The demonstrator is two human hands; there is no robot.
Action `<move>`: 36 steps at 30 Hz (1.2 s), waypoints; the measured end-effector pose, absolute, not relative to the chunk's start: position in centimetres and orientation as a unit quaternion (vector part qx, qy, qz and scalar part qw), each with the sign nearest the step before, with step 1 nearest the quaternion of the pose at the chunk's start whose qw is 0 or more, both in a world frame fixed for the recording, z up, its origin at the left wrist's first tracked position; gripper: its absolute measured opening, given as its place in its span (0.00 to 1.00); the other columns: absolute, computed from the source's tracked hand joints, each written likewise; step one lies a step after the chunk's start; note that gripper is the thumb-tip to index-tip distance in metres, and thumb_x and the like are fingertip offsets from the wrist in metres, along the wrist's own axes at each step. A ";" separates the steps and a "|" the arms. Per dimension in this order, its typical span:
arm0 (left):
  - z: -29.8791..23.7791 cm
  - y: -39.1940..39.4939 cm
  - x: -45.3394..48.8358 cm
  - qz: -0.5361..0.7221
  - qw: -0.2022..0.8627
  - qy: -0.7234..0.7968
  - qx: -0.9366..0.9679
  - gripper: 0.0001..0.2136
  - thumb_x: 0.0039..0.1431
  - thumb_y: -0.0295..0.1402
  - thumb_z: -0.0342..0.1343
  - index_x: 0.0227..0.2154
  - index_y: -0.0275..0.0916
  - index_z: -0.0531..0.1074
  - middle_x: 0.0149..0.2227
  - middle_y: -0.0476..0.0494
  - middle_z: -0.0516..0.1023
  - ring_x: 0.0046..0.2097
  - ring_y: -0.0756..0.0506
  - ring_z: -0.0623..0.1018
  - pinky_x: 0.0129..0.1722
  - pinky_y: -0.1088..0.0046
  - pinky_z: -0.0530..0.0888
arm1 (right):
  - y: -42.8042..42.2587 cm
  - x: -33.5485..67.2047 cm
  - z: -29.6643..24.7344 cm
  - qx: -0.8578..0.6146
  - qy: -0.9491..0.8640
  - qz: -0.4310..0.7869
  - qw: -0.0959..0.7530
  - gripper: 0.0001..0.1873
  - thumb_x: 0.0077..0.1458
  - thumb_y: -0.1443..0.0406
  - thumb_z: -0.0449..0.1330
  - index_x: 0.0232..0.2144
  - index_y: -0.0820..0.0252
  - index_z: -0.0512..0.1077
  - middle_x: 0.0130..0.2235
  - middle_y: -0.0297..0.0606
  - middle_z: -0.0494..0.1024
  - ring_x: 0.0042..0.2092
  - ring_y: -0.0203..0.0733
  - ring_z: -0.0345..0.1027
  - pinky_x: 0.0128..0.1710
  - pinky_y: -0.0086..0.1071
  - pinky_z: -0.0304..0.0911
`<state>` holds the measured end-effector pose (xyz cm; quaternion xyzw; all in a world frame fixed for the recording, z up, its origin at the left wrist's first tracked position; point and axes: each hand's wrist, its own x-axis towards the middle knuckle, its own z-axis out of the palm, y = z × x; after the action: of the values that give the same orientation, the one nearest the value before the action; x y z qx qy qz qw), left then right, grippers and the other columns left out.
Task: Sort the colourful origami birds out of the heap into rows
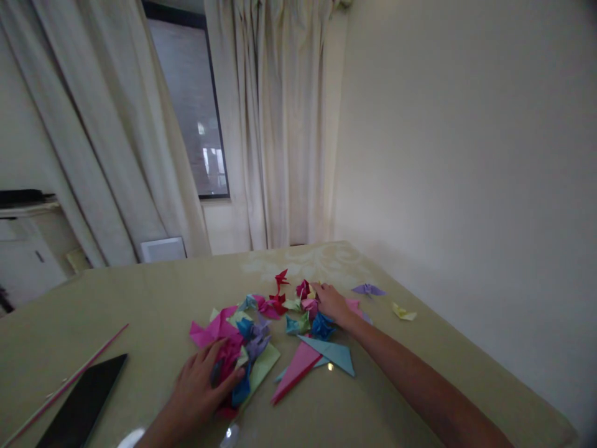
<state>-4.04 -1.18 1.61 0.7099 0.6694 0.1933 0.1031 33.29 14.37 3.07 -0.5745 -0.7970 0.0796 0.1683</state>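
Origami paper pieces [208, 334] lie mid-tbl [149, 298], in a heap at L and a looser cluster at R; prob. v. light, crisp at creases, easily crushed, so best pinched by a folded edge. L to R: thin pink stick [88, 364] beside a flat black slab [88, 398], both clear of the paper; L hand [198, 379] cupped on the magenta heap, can't tell if it grips; pink wedge [298, 370] and lt-blue triangle [338, 354] overlap, nr side; R hand [331, 303] at the cluster, fingertip grip unclear; purple crane [368, 289], pale-yellow piece [403, 312] apart, far R.
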 end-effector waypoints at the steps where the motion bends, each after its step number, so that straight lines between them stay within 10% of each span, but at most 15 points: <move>1: 0.9 -2.0 -3.3 0.207 0.120 0.650 0.721 0.37 0.62 0.59 0.50 0.69 0.43 0.65 0.68 0.36 0.71 0.67 0.31 0.72 0.66 0.48 0.69 | 14.6 32.0 3.0 -0.546 -0.814 0.095 0.176 0.31 0.64 0.67 0.58 0.69 0.58 0.65 0.56 0.55 0.77 0.57 0.56 0.72 0.56 0.44 0.65; 9: -2.6 -5.0 7.6 0.216 -0.049 0.477 0.850 0.50 0.51 0.62 0.64 0.74 0.57 0.52 0.78 0.38 0.49 0.74 0.20 0.54 0.69 0.31 0.55 | 12.4 30.5 5.0 -0.356 -0.886 0.164 0.248 0.30 0.70 0.65 0.50 0.72 0.55 0.59 0.68 0.46 0.69 0.67 0.46 0.63 0.68 0.45 0.58; 13: 0.8 -3.9 12.0 0.121 0.023 0.459 0.880 0.50 0.49 0.54 0.67 0.74 0.62 0.50 0.79 0.42 0.44 0.73 0.18 0.58 0.62 0.31 0.66 | 10.4 37.4 5.9 -0.479 -0.850 0.075 0.207 0.30 0.68 0.59 0.57 0.71 0.52 0.62 0.72 0.47 0.62 0.73 0.54 0.54 0.71 0.51 0.51; 21: 5.7 0.6 14.2 0.089 -0.016 0.548 0.831 0.30 0.56 0.27 0.58 0.64 0.41 0.71 0.69 0.33 0.69 0.65 0.30 0.72 0.62 0.49 0.70 | 7.4 53.6 2.7 -0.756 -0.632 -0.010 0.171 0.41 0.64 0.46 0.59 0.73 0.52 0.57 0.76 0.52 0.50 0.75 0.67 0.48 0.69 0.62 0.51; 27: 5.3 2.0 6.8 0.152 -0.096 0.603 0.777 0.18 0.66 0.34 0.53 0.56 0.41 0.77 0.65 0.35 0.73 0.66 0.32 0.70 0.67 0.49 0.63 | 9.8 51.7 1.9 -0.701 -0.686 0.052 0.188 0.40 0.66 0.48 0.57 0.73 0.57 0.56 0.74 0.54 0.56 0.74 0.57 0.52 0.69 0.51 0.55; 36: -0.1 -2.3 -0.9 0.196 0.090 0.655 0.724 0.39 0.66 0.54 0.52 0.74 0.44 0.53 0.76 0.34 0.55 0.73 0.30 0.60 0.68 0.43 0.64 | 17.9 33.5 3.7 -0.453 -0.851 0.161 0.211 0.27 0.68 0.60 0.58 0.65 0.64 0.70 0.63 0.54 0.75 0.64 0.53 0.69 0.66 0.48 0.61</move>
<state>-0.89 -2.29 -0.14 0.7242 0.6550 0.1960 0.0903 33.51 17.94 3.70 -0.4528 -0.8512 0.1611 0.2109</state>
